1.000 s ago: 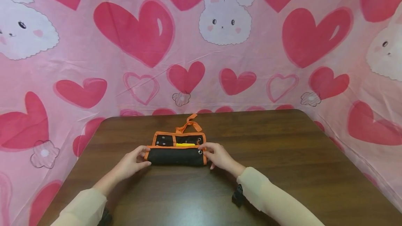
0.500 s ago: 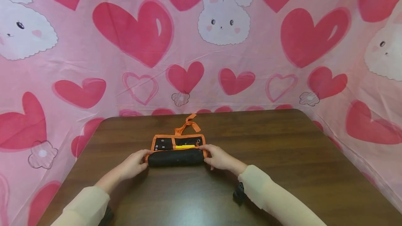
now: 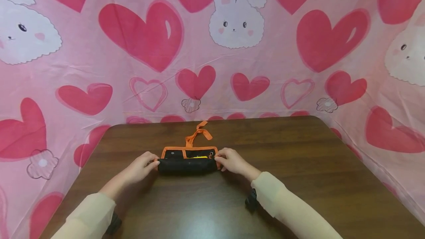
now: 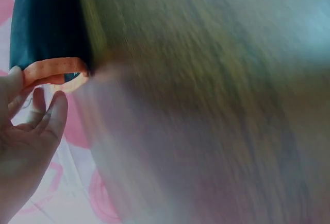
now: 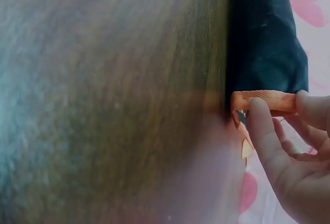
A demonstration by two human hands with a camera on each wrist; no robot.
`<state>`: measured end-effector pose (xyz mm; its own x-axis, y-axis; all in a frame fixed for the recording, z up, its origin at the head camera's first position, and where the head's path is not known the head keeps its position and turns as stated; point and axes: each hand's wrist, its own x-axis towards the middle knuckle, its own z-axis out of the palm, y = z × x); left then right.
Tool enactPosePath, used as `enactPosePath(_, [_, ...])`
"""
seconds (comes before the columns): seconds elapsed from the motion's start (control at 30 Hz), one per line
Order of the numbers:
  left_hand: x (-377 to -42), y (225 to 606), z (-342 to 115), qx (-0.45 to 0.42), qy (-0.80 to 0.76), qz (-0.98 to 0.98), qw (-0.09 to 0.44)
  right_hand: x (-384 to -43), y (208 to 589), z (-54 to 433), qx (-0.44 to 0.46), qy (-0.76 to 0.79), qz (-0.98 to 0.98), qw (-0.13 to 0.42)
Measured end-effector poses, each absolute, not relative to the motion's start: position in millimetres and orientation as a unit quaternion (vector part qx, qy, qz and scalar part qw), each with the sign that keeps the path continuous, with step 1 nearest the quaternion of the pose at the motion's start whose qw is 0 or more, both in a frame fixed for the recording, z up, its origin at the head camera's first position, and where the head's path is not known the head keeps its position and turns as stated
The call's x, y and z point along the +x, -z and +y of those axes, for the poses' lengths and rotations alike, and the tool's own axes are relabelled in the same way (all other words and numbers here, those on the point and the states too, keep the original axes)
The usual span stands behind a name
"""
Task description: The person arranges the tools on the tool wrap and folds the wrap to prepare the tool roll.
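A black fabric tool roll with orange edging (image 3: 187,166) lies partly rolled on the table, its rolled part toward me. Beyond the roll, a flat strip with pockets still shows, and a yellow piece (image 3: 198,157) peeks out of it. My left hand (image 3: 142,166) pinches the roll's left end; in the left wrist view the thumb touches the orange edge (image 4: 54,68), other fingers just below. At the right end, my right hand (image 3: 233,163) pinches the roll; its thumb and a finger press the orange trim (image 5: 268,99) in the right wrist view. The roll's inside is hidden.
An orange tie strap (image 3: 198,132) trails from the roll's far edge toward the back of the brown wooden table (image 3: 282,146). Behind stands a pink cloth backdrop (image 3: 199,54) with hearts and rabbits. Dark wrist devices (image 3: 251,200) sit under both sleeves.
The near part has been rolled farther away from me, so less of the pocket strip and the yellow piece shows. Both hands keep to the roll's ends.
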<state>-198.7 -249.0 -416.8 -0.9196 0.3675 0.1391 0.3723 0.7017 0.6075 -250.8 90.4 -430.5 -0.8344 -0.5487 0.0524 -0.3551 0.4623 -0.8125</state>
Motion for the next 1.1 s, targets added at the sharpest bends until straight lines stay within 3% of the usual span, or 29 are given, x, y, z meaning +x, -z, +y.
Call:
enactPosePath(0.23, [-206.1, 418.9, -241.5, -0.134, 0.388, -0.911, -0.027, -259.2, 433.0, 89.5, -0.212, 0.490, 0.835, 0.130])
enactPosePath(0.77, [-233.3, 426.0, -227.6, -0.033, 0.383, -0.922, 0.040, -280.9, 432.0, 78.9, -0.077, 0.528, 0.834, 0.140])
enactPosePath(1.1, [-236.5, 429.6, -228.0, 0.036, 0.447, -0.893, -0.025, -289.3, 430.4, 74.3, -0.035, 0.547, 0.821, 0.159])
